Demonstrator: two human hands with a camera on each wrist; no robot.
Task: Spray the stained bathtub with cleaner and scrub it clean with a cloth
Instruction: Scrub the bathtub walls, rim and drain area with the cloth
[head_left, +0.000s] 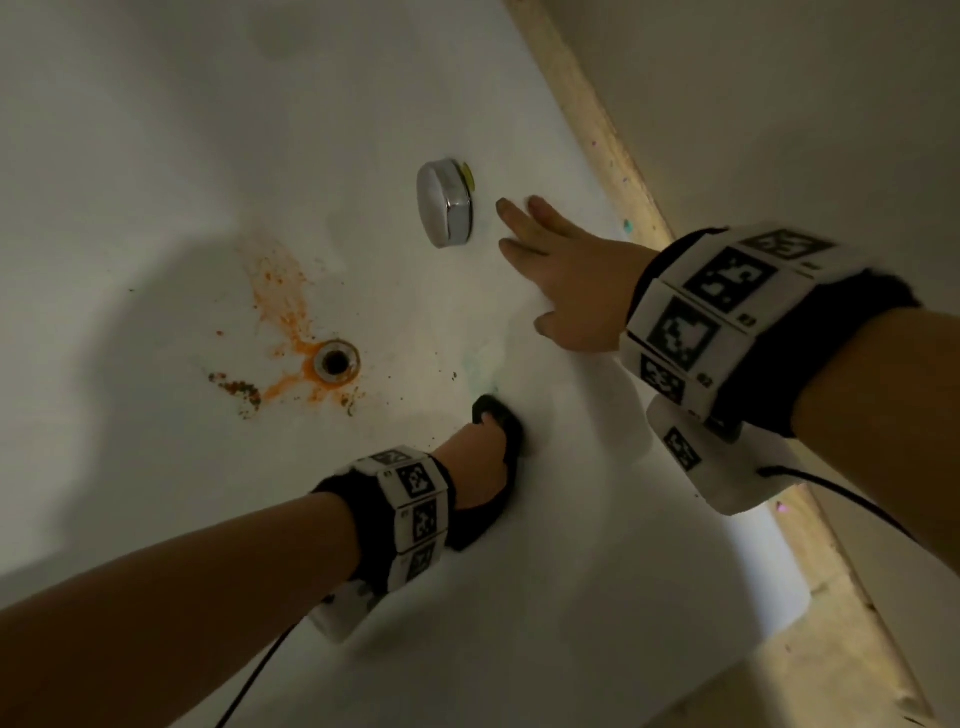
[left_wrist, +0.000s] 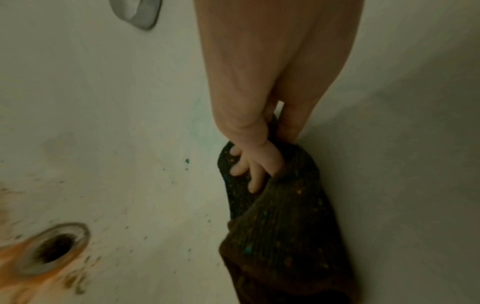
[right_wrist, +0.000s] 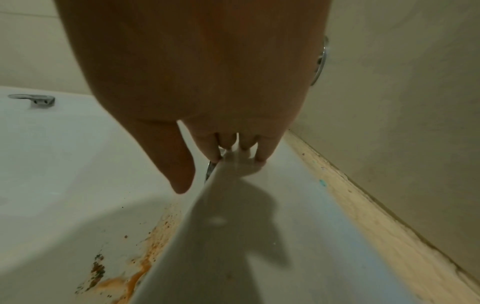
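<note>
The white bathtub (head_left: 171, 171) has an orange stain (head_left: 280, 301) running down to its drain (head_left: 336, 361), with dark crumbs around it. My left hand (head_left: 483, 441) grips a dark speckled cloth (left_wrist: 280, 226) and holds it against the tub's inner wall, right of the drain (left_wrist: 55, 248). My right hand (head_left: 561, 280) lies flat with straight fingers on the tub's rim (right_wrist: 272, 205), next to the chrome overflow knob (head_left: 444, 210). The stain (right_wrist: 135, 273) also shows below the rim in the right wrist view. No spray bottle is in view.
A beige strip (head_left: 608, 150) runs between the tub rim and the wall (head_left: 779, 104). A chrome tap handle (right_wrist: 33, 99) sits on the far rim. A round chrome fitting (right_wrist: 320, 61) is on the wall. Small teal specks (left_wrist: 186, 160) dot the tub.
</note>
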